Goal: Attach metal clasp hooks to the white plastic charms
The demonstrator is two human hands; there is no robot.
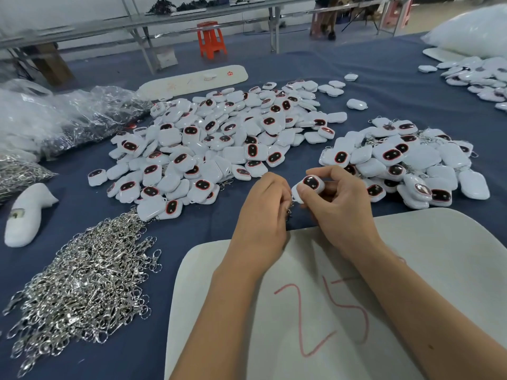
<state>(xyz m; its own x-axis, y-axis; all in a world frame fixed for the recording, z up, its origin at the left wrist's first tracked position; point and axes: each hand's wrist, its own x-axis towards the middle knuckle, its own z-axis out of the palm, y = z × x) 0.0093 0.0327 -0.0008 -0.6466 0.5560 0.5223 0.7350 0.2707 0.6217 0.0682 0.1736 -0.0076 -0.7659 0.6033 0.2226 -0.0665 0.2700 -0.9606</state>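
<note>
White charm pinched at the fingertips

White plastic charm sits between the right hand's curled thumb and fingers. Just beside it, the left hand curls narrowly round a metal clasp hook, mostly hidden under its fingers.

My right hand pinches a white charm; my left hand holds a clasp against its edge. A hook pile lies left, loose charms ahead, finished ones right, on blue cloth.
</note>
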